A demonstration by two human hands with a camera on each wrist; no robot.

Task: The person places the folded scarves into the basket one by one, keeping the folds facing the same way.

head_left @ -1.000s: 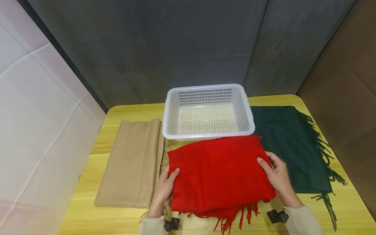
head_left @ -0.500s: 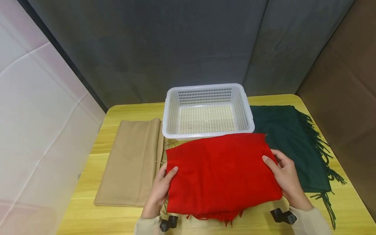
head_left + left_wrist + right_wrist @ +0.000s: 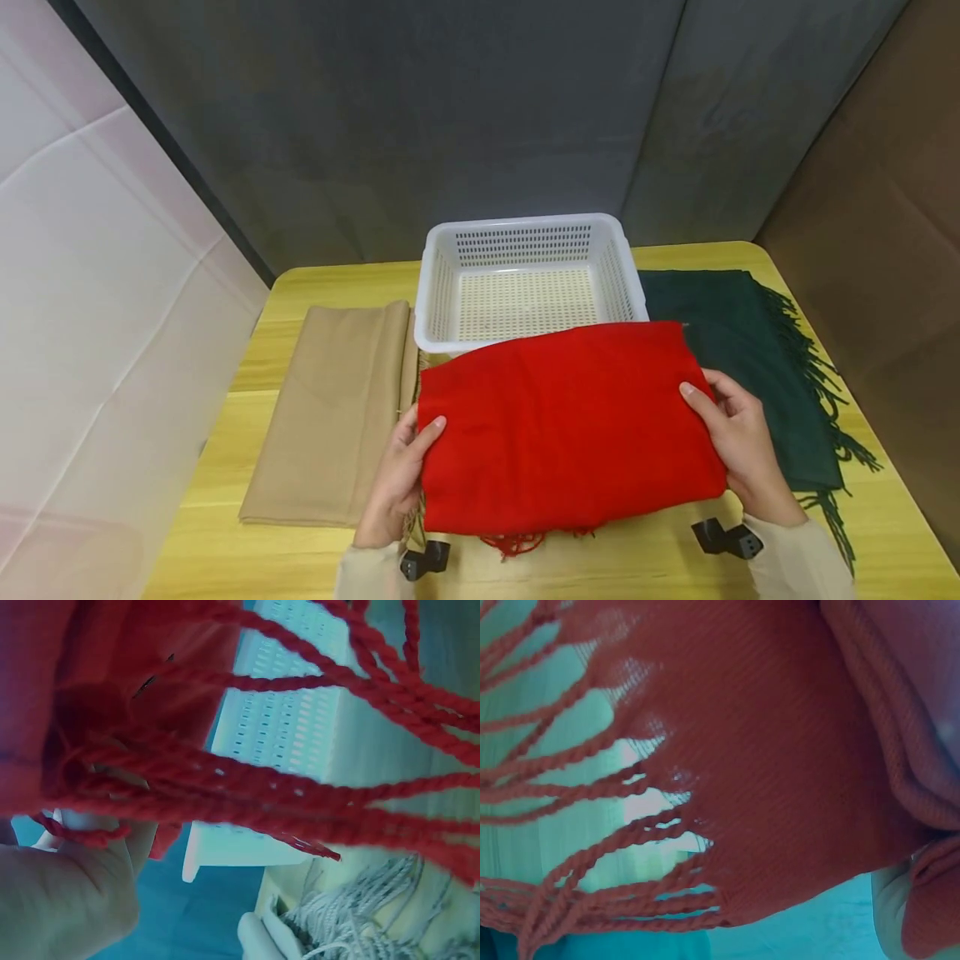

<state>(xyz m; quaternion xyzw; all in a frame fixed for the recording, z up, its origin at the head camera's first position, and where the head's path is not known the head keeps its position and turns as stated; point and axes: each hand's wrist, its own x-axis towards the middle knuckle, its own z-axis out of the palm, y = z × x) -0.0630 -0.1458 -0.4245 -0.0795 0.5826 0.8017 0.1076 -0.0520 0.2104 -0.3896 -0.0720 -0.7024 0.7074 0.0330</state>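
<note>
The folded red scarf (image 3: pixel 570 429) was above the table (image 3: pixel 615 567), stretched between the two hands, with its long axis running left to right and its right end tilted slightly away from the person. The left hand (image 3: pixel 399 475) pinched the left short edge, thumb on the upper face; the right hand (image 3: pixel 744 437) pinched the right edge the same way, its other fingers partly hidden behind the cloth. The white basket (image 3: pixel 525 244) lay directly beyond the scarf, away from the person, its long side nearly parallel to the scarf's. In the head view the scarf's far edge covered part of the basket's near rim, though whether they touched I could not tell. The scarf reached wider than the basket: the left hand was roughly in line with the basket's left side, the right hand well outside its right side, and neither was clearly nearer. Red fringe (image 3: pixel 300 817) hung beneath, plain in the left wrist view. A tan scarf (image 3: pixel 322 417) lay to the left, a dark green scarf (image 3: pixel 757 383) to the right.
</note>
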